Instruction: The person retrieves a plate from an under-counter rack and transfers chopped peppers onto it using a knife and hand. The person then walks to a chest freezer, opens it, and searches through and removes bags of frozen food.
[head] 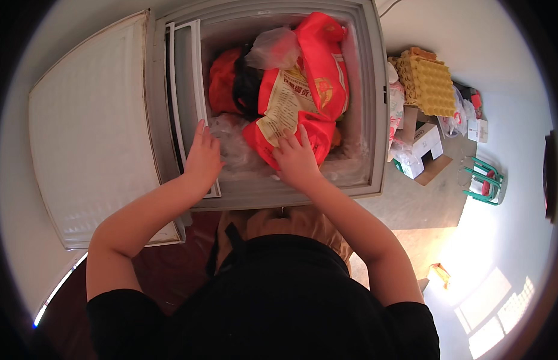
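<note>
Before me an open chest freezer [375, 135] holds bagged goods. A large red plastic bag [326, 72] with a cream printed panel lies across its middle. My right hand [298, 159] rests on the bag's near end, fingers spread; no firm grip shows. At the left, my left hand [203, 157] lies over the white frame [198, 76] of a sliding glass panel, fingers straight and thumb apart. Beside that hand is a crumpled clear plastic bag [234, 139]. A black bag [247, 85], an orange-red bag [225, 81] and a frosty clear bag [274, 47] lie farther back.
The freezer's white lid [94, 130] is at the left. Right of the freezer are stacked yellow egg trays [429, 83], an open white carton [425, 146] and a green-legged stool [483, 182]. Dark red material [171, 265] lies at the lower left.
</note>
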A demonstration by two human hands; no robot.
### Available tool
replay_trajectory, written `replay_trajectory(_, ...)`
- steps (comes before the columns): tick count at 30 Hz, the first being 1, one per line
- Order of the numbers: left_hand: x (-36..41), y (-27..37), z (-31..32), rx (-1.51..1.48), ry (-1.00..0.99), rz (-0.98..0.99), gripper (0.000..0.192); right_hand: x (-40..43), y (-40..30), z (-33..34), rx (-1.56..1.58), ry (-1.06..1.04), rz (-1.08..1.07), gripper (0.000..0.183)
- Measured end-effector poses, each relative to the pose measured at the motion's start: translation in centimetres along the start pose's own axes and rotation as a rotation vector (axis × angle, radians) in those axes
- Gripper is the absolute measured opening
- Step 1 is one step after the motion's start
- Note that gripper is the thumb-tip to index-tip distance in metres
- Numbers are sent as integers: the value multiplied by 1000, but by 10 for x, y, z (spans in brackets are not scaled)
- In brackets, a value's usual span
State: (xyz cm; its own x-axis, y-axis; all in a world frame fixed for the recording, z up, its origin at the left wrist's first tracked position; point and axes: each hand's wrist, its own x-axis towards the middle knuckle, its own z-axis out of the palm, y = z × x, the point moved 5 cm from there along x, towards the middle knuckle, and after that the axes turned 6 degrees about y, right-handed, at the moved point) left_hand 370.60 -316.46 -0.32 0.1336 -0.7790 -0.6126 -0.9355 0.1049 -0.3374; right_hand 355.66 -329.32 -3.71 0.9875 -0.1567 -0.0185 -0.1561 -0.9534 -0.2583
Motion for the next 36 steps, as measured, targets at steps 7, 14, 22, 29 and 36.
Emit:
replay_trajectory(7,11,0,-15,-45,-141,-33,55,-16,16,-15,104,64,9,40)
replay_trajectory(14,-4,19,-40,-529,280,-256,41,-10,15,-7,124,87,15,40)
replay_trajectory(22,-34,41,-37,-891,408,-344,38,-6,9,-6,100,55,8,45)
replay_trajectory(29,-55,44,-23,-1026,362,-435,35,-5,4,-5,72,58,0,46)
replay_trajectory(36,-61,46,-19,-1049,448,-433,32,-6,4,-6,74,115,-8,42)
